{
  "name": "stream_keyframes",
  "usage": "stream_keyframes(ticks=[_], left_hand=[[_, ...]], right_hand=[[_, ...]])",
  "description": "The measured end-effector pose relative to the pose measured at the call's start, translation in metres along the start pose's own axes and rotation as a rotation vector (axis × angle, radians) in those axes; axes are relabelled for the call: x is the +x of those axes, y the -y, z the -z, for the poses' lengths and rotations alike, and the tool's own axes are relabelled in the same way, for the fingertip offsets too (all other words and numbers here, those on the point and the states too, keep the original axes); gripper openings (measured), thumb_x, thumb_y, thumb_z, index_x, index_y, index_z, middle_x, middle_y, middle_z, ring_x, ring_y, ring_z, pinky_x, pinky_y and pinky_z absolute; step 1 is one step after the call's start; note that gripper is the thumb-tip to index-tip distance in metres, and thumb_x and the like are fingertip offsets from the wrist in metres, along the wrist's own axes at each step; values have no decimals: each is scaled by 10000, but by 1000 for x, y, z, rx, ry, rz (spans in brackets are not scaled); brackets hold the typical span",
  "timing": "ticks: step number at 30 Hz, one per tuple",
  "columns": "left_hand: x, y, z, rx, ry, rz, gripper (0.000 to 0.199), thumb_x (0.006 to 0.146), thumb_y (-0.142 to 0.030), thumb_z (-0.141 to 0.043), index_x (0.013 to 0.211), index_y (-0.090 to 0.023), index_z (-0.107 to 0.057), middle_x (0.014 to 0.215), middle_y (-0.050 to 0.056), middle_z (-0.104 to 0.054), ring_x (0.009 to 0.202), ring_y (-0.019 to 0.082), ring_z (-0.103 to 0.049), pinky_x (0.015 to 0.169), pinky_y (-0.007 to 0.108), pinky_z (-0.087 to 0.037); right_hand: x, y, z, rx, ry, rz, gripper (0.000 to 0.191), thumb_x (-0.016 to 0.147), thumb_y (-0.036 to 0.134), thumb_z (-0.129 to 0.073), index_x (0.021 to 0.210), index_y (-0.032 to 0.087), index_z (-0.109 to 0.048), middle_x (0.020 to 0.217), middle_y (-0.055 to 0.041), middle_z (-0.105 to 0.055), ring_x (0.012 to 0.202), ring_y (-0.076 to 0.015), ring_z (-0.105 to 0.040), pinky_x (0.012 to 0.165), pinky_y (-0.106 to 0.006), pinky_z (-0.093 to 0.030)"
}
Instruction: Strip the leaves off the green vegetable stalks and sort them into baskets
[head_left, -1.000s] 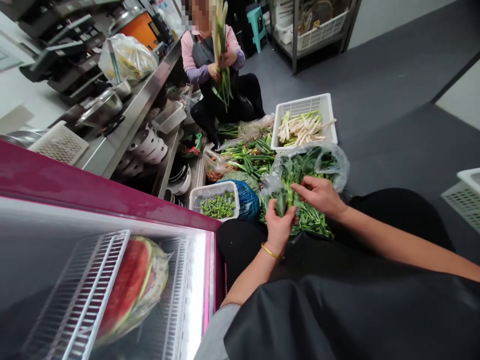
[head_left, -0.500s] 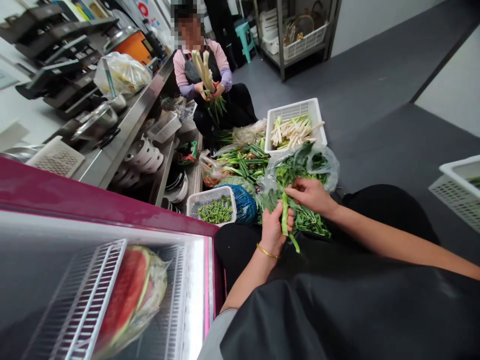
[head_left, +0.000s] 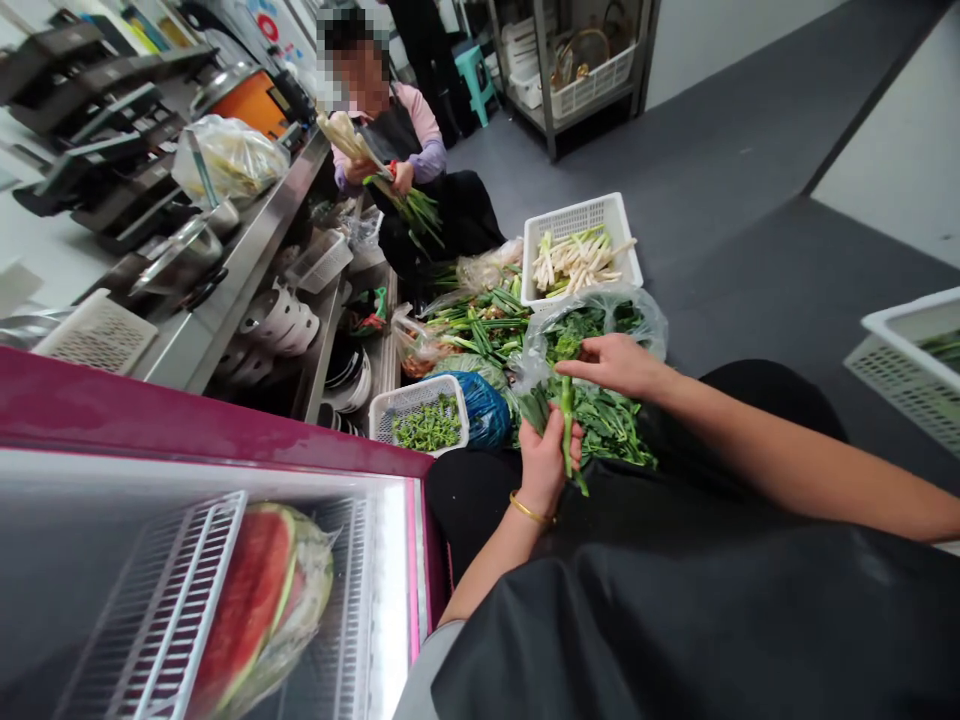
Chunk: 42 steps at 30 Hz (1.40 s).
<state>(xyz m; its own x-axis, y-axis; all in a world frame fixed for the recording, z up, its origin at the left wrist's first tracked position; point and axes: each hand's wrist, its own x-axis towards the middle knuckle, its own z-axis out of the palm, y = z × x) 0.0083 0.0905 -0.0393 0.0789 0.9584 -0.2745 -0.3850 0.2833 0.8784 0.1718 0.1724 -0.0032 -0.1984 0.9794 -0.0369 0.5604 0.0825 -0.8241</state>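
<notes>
My left hand (head_left: 543, 455) is closed around a thick green vegetable stalk (head_left: 568, 415) that stands nearly upright, its lower end poking out below the fingers. At the stalk's top, my right hand (head_left: 619, 366) pinches with thumb and fingertips, beside a small green floret (head_left: 566, 347). Whether the floret is still joined to the stalk I cannot make out. Under and behind both hands lies a heap of leafy greens (head_left: 619, 425), partly in a clear plastic bag (head_left: 654, 318). Left of my left hand, a small white basket (head_left: 381, 412) holds cut green pieces.
A co-worker (head_left: 420, 140) squats ahead, holding long leeks or scallions. A white basket (head_left: 637, 268) of pale stalks and a blue bag (head_left: 486, 410) are on the floor. An open fridge with a cut watermelon (head_left: 247, 600) is at left; another basket (head_left: 900, 375) stands right.
My right hand has shifted slightly left along the stalk's top, and less leaf shows above it. The co-worker's bundle has tipped to the left. My view has turned a little.
</notes>
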Motion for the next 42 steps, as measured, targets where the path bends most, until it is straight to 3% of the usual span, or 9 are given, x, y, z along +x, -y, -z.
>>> stream_keyframes(ticks=[7, 10, 13, 20, 23, 28, 33, 38, 42], left_hand=[[0, -9, 1, -208, 36, 133, 293, 800, -409, -640, 864, -180, -470, 610, -39, -526, 339, 13, -348, 292, 118, -226], [2, -17, 4, -361, 157, 309, 208, 860, -342, -564, 811, -159, -479, 600, -47, -447, 333, -10, -245, 277, 102, -155], [3, -19, 7, -424, 217, 404, 191, 912, -304, -469, 791, -157, -474, 597, -45, -406, 333, -5, -208, 267, 97, -138], [5, -16, 3, -447, 92, 386, 173, 930, -244, -423, 782, -159, -442, 620, -35, -425, 351, -2, -233, 282, 90, -156], [4, -14, 1, -417, 82, 388, 131, 894, -272, -504, 827, -171, -453, 624, -34, -452, 354, 3, -246, 288, 97, -151], [3, -8, -2, -366, 254, 424, 175, 867, -333, -534, 862, -161, -500, 603, -30, -468, 334, 3, -240, 294, 121, -150], [4, -5, 2, -307, 266, 381, 307, 844, -423, -559, 727, -155, -467, 544, -44, -427, 307, -7, -220, 286, 133, -139], [2, -10, 6, -220, 143, 164, 305, 791, -443, -626, 858, -167, -515, 561, -30, -512, 314, 25, -324, 300, 154, -221], [-1, -10, 1, -57, -28, -16, 424, 708, -385, -736, 1017, -191, -521, 614, -33, -555, 403, 66, -441, 370, 176, -307]], right_hand=[[-17, -18, -49, 560, 39, 146, 363, 805, 504, -579, 638, 192, -493, 549, 16, -584, 503, -120, -543, 532, -258, -449], [-23, -30, -45, 633, 217, 91, 350, 770, 515, -617, 708, 179, -543, 584, 13, -595, 532, -127, -570, 514, -251, -461], [-11, -25, -25, 647, 185, 81, 368, 744, 530, -637, 838, 183, -556, 658, 4, -626, 553, -136, -594, 490, -244, -458], [-7, -10, -16, -182, -368, 558, 247, 859, 305, -528, 643, 185, -533, 591, -18, -545, 556, -126, -509, 539, -258, -379], [-25, -21, -12, -322, -403, 686, 176, 862, 243, -511, 721, 187, -601, 633, -34, -581, 598, -139, -530, 566, -265, -385], [-35, -19, -8, 370, -234, 239, 251, 796, 426, -590, 686, 204, -544, 572, -4, -546, 512, -130, -503, 493, -263, -397], [-29, -6, -46, 1222, 92, -310, 360, 634, 456, -699, 659, 205, -443, 489, 54, -464, 368, -68, -389, 335, -193, -281], [-37, -20, -43, 960, 428, -398, 359, 624, 477, -735, 717, 189, -542, 525, 29, -561, 409, -103, -501, 357, -208, -359], [-30, -25, -5, 509, 263, -239, 368, 622, 483, -768, 736, 161, -632, 552, 11, -596, 480, -115, -558, 427, -211, -406]])
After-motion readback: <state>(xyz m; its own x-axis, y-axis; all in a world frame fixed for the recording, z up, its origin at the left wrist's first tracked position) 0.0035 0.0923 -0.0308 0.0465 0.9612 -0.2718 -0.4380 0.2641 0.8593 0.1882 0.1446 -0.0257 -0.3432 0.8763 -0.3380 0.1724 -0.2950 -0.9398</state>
